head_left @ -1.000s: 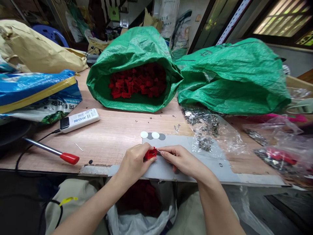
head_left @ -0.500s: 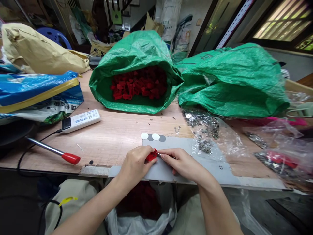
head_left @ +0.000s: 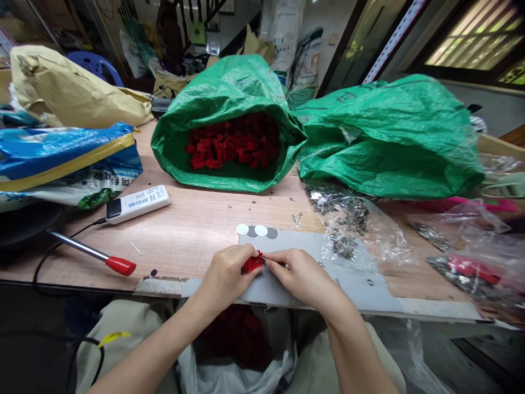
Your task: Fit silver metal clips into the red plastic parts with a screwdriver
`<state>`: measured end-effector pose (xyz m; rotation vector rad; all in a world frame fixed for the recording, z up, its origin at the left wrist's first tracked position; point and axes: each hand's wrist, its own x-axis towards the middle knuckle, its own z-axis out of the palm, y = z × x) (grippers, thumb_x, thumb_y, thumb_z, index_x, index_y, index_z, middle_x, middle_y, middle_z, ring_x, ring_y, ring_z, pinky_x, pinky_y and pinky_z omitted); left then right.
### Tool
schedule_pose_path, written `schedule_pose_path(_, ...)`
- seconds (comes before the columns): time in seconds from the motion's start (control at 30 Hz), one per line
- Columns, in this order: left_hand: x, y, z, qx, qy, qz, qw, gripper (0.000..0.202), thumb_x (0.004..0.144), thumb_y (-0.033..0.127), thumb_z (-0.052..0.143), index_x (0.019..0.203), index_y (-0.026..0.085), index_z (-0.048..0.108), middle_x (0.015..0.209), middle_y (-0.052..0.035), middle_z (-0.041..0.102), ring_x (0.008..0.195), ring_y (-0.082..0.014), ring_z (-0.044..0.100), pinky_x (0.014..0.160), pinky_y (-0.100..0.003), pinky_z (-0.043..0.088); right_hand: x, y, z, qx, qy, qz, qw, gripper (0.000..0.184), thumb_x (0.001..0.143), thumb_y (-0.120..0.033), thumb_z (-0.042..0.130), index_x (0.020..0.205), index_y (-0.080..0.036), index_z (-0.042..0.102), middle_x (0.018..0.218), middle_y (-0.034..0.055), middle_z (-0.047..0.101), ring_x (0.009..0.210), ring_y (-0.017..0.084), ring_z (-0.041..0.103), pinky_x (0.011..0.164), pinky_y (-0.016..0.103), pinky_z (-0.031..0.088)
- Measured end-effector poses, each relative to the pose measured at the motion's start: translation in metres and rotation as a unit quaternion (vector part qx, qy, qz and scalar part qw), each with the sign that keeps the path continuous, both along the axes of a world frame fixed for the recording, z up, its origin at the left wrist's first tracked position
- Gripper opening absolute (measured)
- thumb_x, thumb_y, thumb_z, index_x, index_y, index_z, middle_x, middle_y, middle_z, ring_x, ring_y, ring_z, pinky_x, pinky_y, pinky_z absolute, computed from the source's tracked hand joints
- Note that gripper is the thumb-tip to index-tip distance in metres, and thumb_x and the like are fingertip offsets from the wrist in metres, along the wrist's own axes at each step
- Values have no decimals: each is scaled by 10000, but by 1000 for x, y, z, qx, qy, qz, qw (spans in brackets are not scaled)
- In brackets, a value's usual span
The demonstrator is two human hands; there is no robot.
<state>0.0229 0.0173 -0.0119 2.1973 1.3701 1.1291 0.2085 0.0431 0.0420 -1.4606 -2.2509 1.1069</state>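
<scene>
Near the table's front edge, over a grey mat (head_left: 295, 246), my left hand (head_left: 229, 271) is closed on a small red plastic part (head_left: 253, 264). Thumb and fingertips pinch it from the left side. My right hand (head_left: 297, 271) pinches a thin metal piece (head_left: 264, 259) whose tip meets the right side of the red part. Most of that metal piece is hidden by my fingers, so its kind is unclear. Just behind my hands lie several white and grey discs (head_left: 261, 231) in an overlapping row.
A green sack (head_left: 221, 183) of red parts stands open behind; another green sack (head_left: 389, 148) lies right. Clear bags of metal bits (head_left: 344, 246) lie right. At left are a white device (head_left: 139, 204) with a cable and a red-handled lever (head_left: 121, 266). A lined bin (head_left: 192, 366) sits below.
My right hand has shifted slightly left, bringing its fingertips closer to the red part. My left hand keeps its hold almost unmoved. The view has shifted very slightly.
</scene>
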Motion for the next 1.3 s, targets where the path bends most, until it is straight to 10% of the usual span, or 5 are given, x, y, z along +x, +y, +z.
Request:
schedule_pose_path(0.27,3,-2,-2,-19,-15,13,1000,132,840,249,716,918,216,614,846,-30,722,759,-194,682,675,-291,508,4,3,-4,-66,56,-25,996,310,915,-343,514,919,-209,793,699,57,691,626,185,588,589,268,451)
schedule_pose_path(0.4,0,1,7,-178,-214,45,960,252,809,361,747,936,216,585,840,-21,716,791,-190,691,709,-298,533,14,11,-10,-192,178,-44,964,426,940,-471,503,1140,-152,703,617,-31,511,405,69,368,444,225,369)
schedule_pose_path(0.67,-12,6,32,-462,-663,-68,585,382,889,498,633,776,166,482,528,85,425,424,-23,432,389,-103,296,-20,-4,-7,-41,274,-2,961,541,976,-412,518,1470,-195,475,702,-21,524,556,104,489,542,232,451)
schedule_pose_path(0.83,-16,7,36,-515,-734,-95,433,402,966,433,532,690,147,480,473,101,302,355,-4,316,330,-89,213,-33,-10,-7,54,241,14,969,489,985,-353,501,1444,-187,529,627,-33,495,514,98,471,523,225,432)
schedule_pose_path(1.3,-7,11,28,-525,-756,-120,372,353,886,413,669,723,154,493,470,123,256,355,-3,292,342,-78,161,-36,-12,-17,226,250,33,941,372,942,-219,554,1289,-252,684,796,51,696,607,143,588,597,256,505)
